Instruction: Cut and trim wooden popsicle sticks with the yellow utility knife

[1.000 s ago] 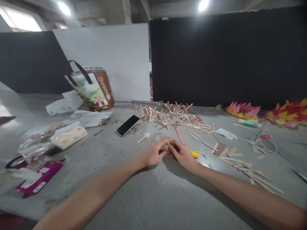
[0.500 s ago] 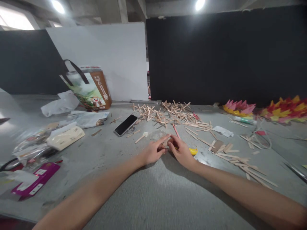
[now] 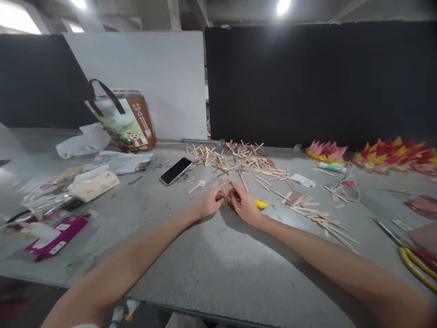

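Observation:
My left hand (image 3: pixel 209 202) and my right hand (image 3: pixel 246 206) meet over the middle of the grey table, index fingertips touching. Fingers on both sides are bent in a pinch around a small wooden craft stick (image 3: pixel 225 189), mostly hidden by the fingers. Just beyond my right hand lies a yellow tool (image 3: pixel 261 203), its other end covered by that hand. A pink patterned stick (image 3: pixel 243 181) rests behind the fingertips. Farther back is a heap of craft sticks (image 3: pixel 218 157), many joined as crosses. Loose craft sticks (image 3: pixel 317 214) spread to the right.
Left of my hands lie a phone (image 3: pixel 175 171), a purple tissue pack (image 3: pixel 58 237) and plastic packets (image 3: pixel 94 184), with a printed bag (image 3: pixel 128 123) behind. On the right are yellow-handled scissors (image 3: pixel 414 269), a glue stick (image 3: pixel 332 167) and folded paper flowers (image 3: pixel 396 155).
The view has shifted right and tilted down, bringing the scissors and the table's front edge into sight. Both hands stay together in nearly the same pinch.

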{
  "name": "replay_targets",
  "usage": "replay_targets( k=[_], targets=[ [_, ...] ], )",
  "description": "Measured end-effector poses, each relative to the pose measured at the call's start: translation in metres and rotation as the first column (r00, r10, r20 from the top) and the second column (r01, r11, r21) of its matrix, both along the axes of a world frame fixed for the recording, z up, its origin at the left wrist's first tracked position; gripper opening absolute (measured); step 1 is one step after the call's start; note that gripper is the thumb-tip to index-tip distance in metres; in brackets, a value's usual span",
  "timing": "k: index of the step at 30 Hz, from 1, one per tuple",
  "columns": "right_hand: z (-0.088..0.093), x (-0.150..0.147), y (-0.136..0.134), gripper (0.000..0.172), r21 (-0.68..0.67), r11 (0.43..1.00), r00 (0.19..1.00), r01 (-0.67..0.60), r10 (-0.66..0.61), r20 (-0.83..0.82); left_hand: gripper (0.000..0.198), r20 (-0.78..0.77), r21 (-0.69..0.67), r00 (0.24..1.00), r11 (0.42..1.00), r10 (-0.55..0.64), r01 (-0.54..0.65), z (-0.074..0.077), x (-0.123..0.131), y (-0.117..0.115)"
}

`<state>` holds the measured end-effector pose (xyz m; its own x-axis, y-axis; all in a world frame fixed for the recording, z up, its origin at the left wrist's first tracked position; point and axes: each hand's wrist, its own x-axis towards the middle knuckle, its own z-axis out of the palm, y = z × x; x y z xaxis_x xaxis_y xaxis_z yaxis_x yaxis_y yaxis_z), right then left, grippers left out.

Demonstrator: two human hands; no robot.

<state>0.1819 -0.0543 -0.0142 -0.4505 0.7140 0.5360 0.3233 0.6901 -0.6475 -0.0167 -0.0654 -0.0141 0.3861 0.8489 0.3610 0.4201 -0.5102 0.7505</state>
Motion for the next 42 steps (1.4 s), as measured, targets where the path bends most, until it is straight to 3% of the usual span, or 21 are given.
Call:
replay_targets(
  k=[5,8,11,16,23,27,33,38,42],
  targets=[
    [0.028,0.022,0.035,0.043,0.107,0.967,0.964,0.232,-0.243,0.111,0.080,0.074,-0.144,0.996,0.989,0.047,-0.036,0.005,0.002,-0.002],
    [0.054,0.062,0.075,0.036,0.156,0.928,0.904,0.338,-0.366,0.219,0.088,0.100,-0.178,0.991,0.981,0.092,-0.073,0.008,0.003,-0.004],
    [0.065,0.106,0.108,0.030,0.165,0.876,0.791,0.454,-0.481,0.377,0.093,0.128,-0.216,0.988,0.975,0.089,-0.060,0.008,0.003,-0.004],
    [0.042,0.145,0.132,0.022,0.170,0.803,0.603,0.571,-0.551,0.577,0.090,0.155,-0.296,0.983,0.954,0.096,-0.047,0.008,0.001,-0.002],
    [0.019,0.145,0.146,0.023,0.193,0.778,0.510,0.598,-0.555,0.657,0.090,0.199,-0.310,0.976,0.951,0.090,-0.024,0.002,-0.001,0.001],
    [0.017,0.147,0.150,0.025,0.201,0.772,0.500,0.603,-0.562,0.659,0.085,0.199,-0.308,0.977,0.951,0.071,-0.006,0.000,-0.002,0.003],
    [0.017,0.147,0.143,0.023,0.233,0.823,0.539,0.518,-0.525,0.658,0.084,0.206,-0.322,0.975,0.947,0.084,-0.014,0.002,-0.001,0.001],
    [0.037,0.132,0.127,0.029,0.282,0.833,0.621,0.477,-0.546,0.562,0.082,0.204,-0.328,0.975,0.944,0.085,-0.014,0.003,-0.001,0.001],
    [0.047,0.090,0.101,0.034,0.278,0.870,0.748,0.407,-0.492,0.445,0.084,0.208,-0.330,0.976,0.944,0.070,0.002,0.008,0.000,-0.001]
  ],
)
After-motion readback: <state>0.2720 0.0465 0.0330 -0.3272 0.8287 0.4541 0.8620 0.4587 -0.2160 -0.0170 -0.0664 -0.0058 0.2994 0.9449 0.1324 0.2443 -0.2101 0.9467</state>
